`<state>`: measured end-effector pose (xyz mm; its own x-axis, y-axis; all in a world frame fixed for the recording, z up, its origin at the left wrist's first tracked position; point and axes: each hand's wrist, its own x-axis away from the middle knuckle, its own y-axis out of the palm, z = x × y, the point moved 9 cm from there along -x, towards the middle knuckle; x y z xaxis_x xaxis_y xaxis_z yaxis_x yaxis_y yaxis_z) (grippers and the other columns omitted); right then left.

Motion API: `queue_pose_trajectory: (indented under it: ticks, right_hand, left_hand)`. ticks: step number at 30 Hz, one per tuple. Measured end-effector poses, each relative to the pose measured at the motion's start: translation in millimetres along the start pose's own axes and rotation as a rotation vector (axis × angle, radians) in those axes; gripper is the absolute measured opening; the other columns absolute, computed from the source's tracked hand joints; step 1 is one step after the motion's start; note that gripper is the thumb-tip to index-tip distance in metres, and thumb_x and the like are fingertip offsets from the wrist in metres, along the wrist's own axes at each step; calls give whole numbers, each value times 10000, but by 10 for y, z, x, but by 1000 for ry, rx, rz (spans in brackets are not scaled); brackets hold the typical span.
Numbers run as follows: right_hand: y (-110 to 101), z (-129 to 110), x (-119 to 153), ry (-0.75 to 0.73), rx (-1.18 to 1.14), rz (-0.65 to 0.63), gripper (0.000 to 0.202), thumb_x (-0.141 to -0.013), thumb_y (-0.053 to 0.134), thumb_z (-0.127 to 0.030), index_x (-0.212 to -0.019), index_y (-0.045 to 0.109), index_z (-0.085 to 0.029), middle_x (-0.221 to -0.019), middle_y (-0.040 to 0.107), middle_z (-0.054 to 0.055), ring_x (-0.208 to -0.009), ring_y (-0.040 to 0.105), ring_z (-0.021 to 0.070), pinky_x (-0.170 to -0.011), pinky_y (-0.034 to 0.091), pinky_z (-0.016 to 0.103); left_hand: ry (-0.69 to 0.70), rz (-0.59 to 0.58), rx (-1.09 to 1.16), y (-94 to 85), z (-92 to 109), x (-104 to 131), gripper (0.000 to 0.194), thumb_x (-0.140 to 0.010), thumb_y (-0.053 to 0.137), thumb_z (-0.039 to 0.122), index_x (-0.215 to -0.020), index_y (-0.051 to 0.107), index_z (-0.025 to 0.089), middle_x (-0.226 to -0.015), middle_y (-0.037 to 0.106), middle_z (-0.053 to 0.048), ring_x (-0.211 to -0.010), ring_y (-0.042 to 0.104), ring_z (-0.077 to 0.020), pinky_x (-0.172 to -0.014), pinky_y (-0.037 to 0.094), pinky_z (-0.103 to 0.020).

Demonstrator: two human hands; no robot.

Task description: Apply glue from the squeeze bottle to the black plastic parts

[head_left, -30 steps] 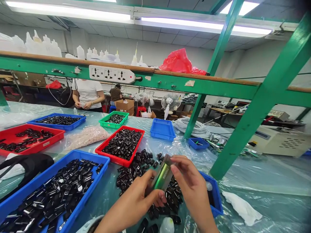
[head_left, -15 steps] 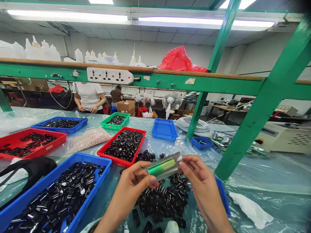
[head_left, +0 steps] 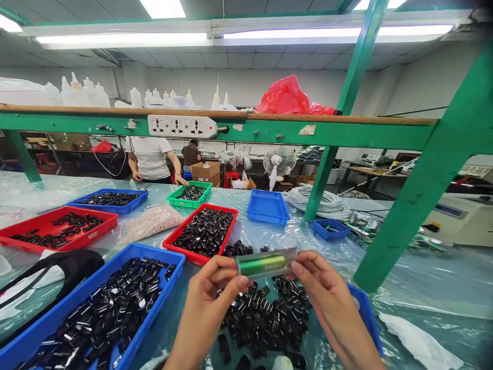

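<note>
Both of my hands hold up one green cylinder in a clear plastic sleeve (head_left: 264,264), nearly level, with pale lettering along its side. My left hand (head_left: 210,295) pinches its left end between thumb and fingers. The right end, where the sleeve looks flat, is between the thumb and fingers of my right hand (head_left: 327,290). Below the hands, a loose pile of small glossy black pieces (head_left: 265,324) covers part of the plastic-covered table (head_left: 419,288). The hands partly hide that pile.
Black pieces fill a large blue tray (head_left: 168,290) at left and a red tray (head_left: 231,231) ahead. A green post (head_left: 408,190) slants down on the right. White cable coils (head_left: 319,202) lie behind. Across the table, a person's hand (head_left: 181,179) is at a green tray (head_left: 189,201).
The sleeved cylinder has turned from tilted to nearly level, still in both hands. The view has shifted slightly. Across the table, the other person's hand has moved to the green tray.
</note>
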<state>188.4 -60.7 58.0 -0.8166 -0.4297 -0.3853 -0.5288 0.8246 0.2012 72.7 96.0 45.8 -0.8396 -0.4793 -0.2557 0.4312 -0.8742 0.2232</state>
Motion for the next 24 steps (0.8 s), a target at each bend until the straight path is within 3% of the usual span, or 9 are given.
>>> queue_pose_trajectory:
  ticks: [9, 20, 24]
  right_hand:
    - [37, 39, 36, 32, -7, -69, 188, -824, 717, -406, -841, 621, -245, -817, 587, -18, -772, 525, 122, -711, 444, 164]
    - [93, 21, 68, 43, -11, -85, 206, -822, 706, -417, -852, 624, -230, -848, 608, 8, -785, 557, 159, -732, 488, 234]
    - [19, -51, 41, -42, 32, -3, 271, -789, 725, -461, -816, 634, -208, -773, 601, 14, -717, 559, 163, -676, 484, 240]
  left_hand:
    - [42, 28, -79, -84, -4, -51, 266, -810, 675, 420, -855, 591, 172, -744, 668, 10, -729, 622, -119, -680, 493, -169]
    - [33, 15, -63, -82, -50, -118, 306, -807, 659, 458, -848, 569, 168, -778, 635, -5, -751, 565, -138, -714, 461, -210]
    - [6, -139, -182, 39, -101, -117, 283, -829, 623, 437, -843, 541, 167, -762, 539, 7, -757, 507, -140, -693, 386, -212]
